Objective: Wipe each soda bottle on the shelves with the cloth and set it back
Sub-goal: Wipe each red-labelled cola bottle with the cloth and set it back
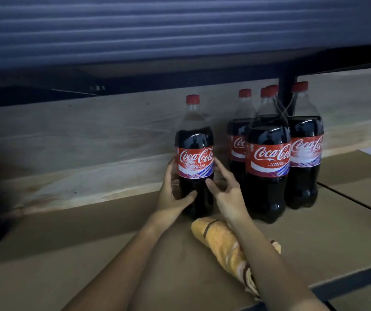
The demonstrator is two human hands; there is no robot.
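Left hand (171,187) wrapped round lone Coca-Cola bottle (194,153), upright mid-shelf (68,243) near back wall. Right hand (227,189) beside it, fingers loosely spread, touching its side. Yellow cloth (222,243) lying under right forearm. Bottle cluster (274,153) just rightward.

The cola bottle (194,153) between the hands is near-black below a clear neck, with a red cap and a red label in white script above blue stripes, the cloth (222,243) is orange-yellow with dark brown stripes, and the shelf (90,254) is tan.
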